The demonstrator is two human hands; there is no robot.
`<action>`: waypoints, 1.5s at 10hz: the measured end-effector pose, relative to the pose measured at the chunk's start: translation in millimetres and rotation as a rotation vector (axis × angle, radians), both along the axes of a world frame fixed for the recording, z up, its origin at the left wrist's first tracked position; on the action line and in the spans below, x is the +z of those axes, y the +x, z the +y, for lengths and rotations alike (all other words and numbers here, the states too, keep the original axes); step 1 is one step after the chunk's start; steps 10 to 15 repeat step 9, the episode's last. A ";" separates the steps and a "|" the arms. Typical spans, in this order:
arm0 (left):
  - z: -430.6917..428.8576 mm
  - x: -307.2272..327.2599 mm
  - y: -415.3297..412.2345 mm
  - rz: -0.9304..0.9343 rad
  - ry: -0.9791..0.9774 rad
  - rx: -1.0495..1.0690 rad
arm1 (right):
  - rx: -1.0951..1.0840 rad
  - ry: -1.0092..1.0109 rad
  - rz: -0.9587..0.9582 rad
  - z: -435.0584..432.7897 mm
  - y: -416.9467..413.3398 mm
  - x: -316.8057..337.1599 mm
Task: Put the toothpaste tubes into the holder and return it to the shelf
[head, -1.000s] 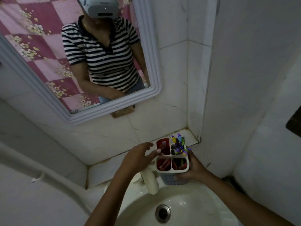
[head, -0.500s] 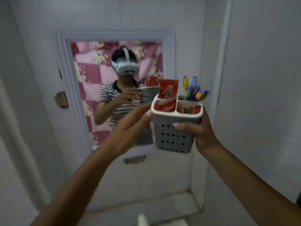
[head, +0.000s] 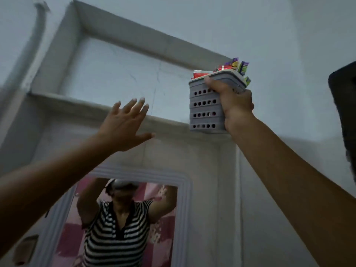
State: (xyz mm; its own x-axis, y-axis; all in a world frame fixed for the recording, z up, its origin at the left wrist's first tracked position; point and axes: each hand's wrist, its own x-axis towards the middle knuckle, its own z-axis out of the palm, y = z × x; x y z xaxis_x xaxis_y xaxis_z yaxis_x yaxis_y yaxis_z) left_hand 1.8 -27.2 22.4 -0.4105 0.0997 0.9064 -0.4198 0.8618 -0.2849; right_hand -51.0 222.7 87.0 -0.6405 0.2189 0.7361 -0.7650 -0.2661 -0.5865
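A grey perforated holder is raised high at the right end of a recessed wall shelf, its base level with the shelf's front ledge. My right hand grips the holder's side and rim. Red toothpaste tubes and coloured toothbrushes stick out of its top. My left hand is lifted in front of the shelf ledge, left of the holder, fingers spread, holding nothing and not touching the holder.
A white-framed mirror below the shelf reflects a person in a striped shirt with both arms up. A dark object juts in at the right edge. A white pipe runs up the left wall.
The view has swung up from the sink to the shelf above the mirror. My right hand has raised the holder to the shelf's right end. My left hand has come off the holder and opened.
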 end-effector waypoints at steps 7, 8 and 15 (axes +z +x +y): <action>-23.1 -8.3 -26.9 0.067 -0.012 -0.178 | -0.682 0.256 -0.048 -71.1 -106.6 18.4; -22.1 -10.0 -22.5 0.037 0.010 -0.153 | -0.733 0.344 0.050 -66.8 -109.4 2.5; -13.2 -17.1 -14.5 0.052 0.014 -0.123 | -0.674 0.355 0.240 -63.2 -95.9 -19.7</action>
